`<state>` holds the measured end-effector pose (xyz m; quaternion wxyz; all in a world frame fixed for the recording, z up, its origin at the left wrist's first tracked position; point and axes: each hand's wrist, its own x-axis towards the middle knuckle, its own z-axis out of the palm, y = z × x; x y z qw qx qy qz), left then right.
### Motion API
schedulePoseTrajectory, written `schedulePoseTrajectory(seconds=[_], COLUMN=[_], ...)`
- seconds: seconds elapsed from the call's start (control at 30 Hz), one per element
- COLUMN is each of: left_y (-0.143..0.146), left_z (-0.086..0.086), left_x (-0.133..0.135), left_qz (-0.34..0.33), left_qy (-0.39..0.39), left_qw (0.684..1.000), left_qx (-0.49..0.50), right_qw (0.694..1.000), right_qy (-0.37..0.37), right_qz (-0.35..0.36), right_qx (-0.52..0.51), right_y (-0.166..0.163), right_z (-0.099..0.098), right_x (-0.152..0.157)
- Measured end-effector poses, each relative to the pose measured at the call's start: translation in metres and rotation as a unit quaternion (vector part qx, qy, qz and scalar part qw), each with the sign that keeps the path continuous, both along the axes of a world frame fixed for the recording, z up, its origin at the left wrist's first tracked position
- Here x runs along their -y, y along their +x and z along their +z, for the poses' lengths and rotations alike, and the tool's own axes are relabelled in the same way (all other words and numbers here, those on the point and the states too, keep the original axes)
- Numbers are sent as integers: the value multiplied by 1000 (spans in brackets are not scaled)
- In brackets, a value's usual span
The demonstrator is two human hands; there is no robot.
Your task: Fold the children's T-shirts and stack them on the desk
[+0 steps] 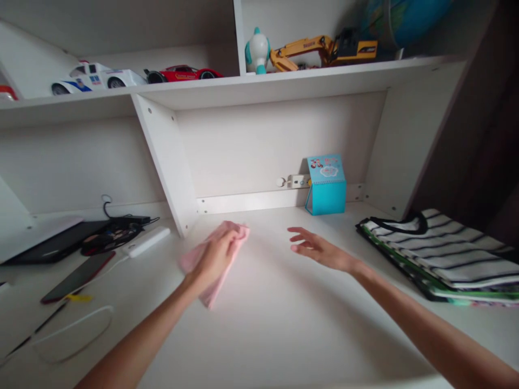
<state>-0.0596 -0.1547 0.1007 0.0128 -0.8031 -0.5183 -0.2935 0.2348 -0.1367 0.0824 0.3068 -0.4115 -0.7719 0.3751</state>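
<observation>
My left hand (219, 251) grips a folded pink cloth (213, 294) from above, its fingers curled over the far edge. The cloth sits at the left of the middle of the white desk (275, 324), close to the upright divider. Over the desk to the right, my right hand (314, 248) is held with its fingers spread and nothing in them. Nearest to that hand are a blue desk calendar (328, 197), standing at the back, and a stack of folded clothes (450, 254) farther right, with a black-and-white striped shirt on top.
A phone (79, 278), a white power strip (148, 241), tangled black cables (113, 237) and a black laptop-like slab (52, 243) lie left of the divider (156, 162). Above, a shelf holds a white toy police car (97, 77), a red toy car (182, 73), a yellow toy excavator (308, 48) and a globe (405, 19).
</observation>
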Motion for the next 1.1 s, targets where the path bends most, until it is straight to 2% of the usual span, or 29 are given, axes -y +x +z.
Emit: schedulePoseTrajectory(seconds=[0.03, 0.1, 0.17, 0.23, 0.33, 0.43, 0.53, 0.63, 0.7, 0.83, 0.93, 1.03, 1.1], left_y=[28, 71, 95, 102, 104, 109, 110, 98, 83, 57, 56, 70, 81], left_z=[-3, -12, -19, -20, -15, -13, -10, 2, 16, 45, 60, 64, 62], left_x=[12, 32, 44, 48, 49, 52, 53, 44, 33, 16, 15, 25, 38], left_qz=[-62, -153, -230, -261, -217, -167, -150, -149, -120, -74, -112, -174, -220], left_qy=[-22, -77, -131, -153, -129, -88, -54, -40, -28, -37, -66, -117, -181], left_qw=[998, 985, 964, 953, 968, 981, 984, 988, 991, 981, 959, 929, 909], left_qx=[-3, 10, 14, 13, 4, -46, -80, -16, 53, 177, 252, 306, 304], right_qw=[998, 992, 990, 989, 986, 985, 987, 993, 996, 996, 982, 978, 978], right_qy=[-41, -72, -62, -57, -63, -57, -35, -26, -12, 71, 144, 142, 130], right_qz=[26, 50, 46, 29, -16, -77, -99, -76, -55, -56, -106, -128, -147], right_qx=[-38, -88, -115, -135, -155, -140, -119, -89, -74, -20, 52, 82, 75], right_y=[-13, -31, -37, -33, -21, -15, -11, 0, 11, 25, 21, 8, -2], right_z=[-3, -11, -19, -24, -23, -15, -6, 3, 11, 24, 25, 23, 23], right_x=[6, 17, 24, 29, 36, 42, 43, 41, 39, 34, 30, 26, 26])
